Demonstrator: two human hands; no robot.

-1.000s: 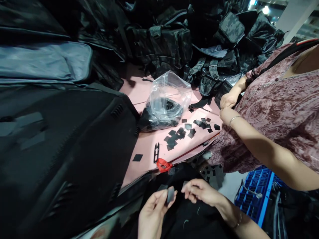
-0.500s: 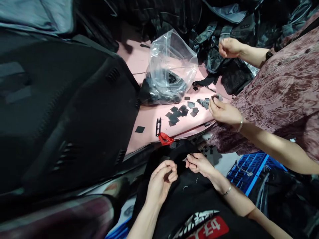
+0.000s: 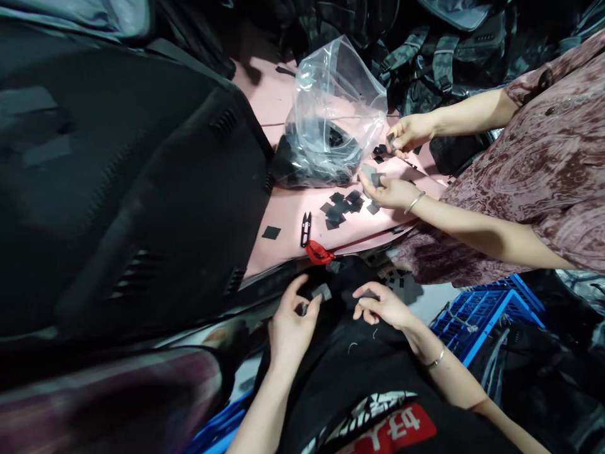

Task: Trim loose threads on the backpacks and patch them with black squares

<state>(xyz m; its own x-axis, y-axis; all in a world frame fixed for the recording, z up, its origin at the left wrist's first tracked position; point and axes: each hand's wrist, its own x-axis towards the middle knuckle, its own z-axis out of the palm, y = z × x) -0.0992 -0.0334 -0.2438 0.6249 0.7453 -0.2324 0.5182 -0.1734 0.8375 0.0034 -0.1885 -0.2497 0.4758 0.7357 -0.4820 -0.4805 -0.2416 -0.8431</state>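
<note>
My left hand (image 3: 293, 315) pinches a small grey-black square patch (image 3: 322, 291) between thumb and fingers, low in the middle of the view over my black shirt. My right hand (image 3: 384, 305) is just to its right, fingers curled on another small dark piece that I cannot name. Several loose black square patches (image 3: 340, 205) lie on the pink table (image 3: 283, 252) beyond my hands. A co-worker in a patterned maroon top stands at the right; one of their hands (image 3: 390, 191) holds a patch, the other hand (image 3: 409, 133) pinches another near a clear plastic bag (image 3: 333, 116).
Black thread snips (image 3: 305, 228) and a red clip (image 3: 319, 253) lie at the table's near edge. A big black bag (image 3: 118, 189) fills the left. Camouflage bags (image 3: 435, 57) pile at the back. A blue crate (image 3: 477, 312) stands on the floor at right.
My left hand has opened its fist and now shows the square patch in a pinch. The co-worker's far hand came down from the bags to the patches by the plastic bag.
</note>
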